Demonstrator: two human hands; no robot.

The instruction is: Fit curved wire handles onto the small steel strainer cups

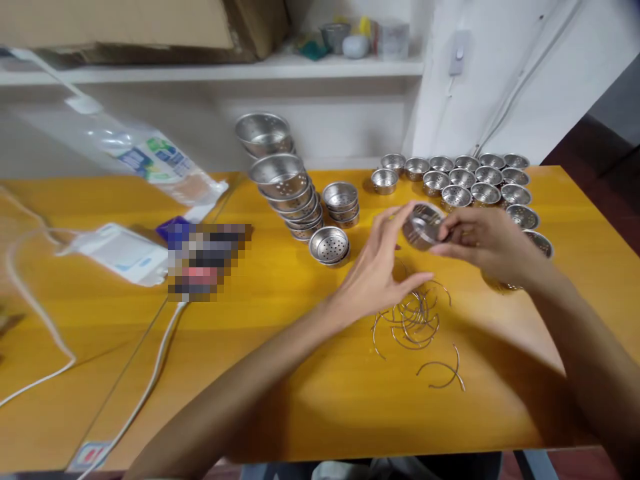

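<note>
A small perforated steel cup (424, 227) is tipped between my hands above the table, its inside partly facing me. My right hand (483, 243) pinches its right rim, with thumb and fingers closed together; whether a wire is also in that pinch is hidden. My left hand (377, 270) reaches up to the cup's left side, fingers stretched along it and thumb spread well away. Below the hands lies a loose pile of curved wire handles (415, 320). Two more curved wires (445, 375) cross each other nearer the front edge.
Stacked perforated cups (290, 190) lean at the back middle, beside a shorter stack (341, 200) and a cup (329, 247). Rows of similar cups (463, 179) fill the back right. A plastic bottle (167, 163), white device (123, 253) and cables (155, 380) occupy the left.
</note>
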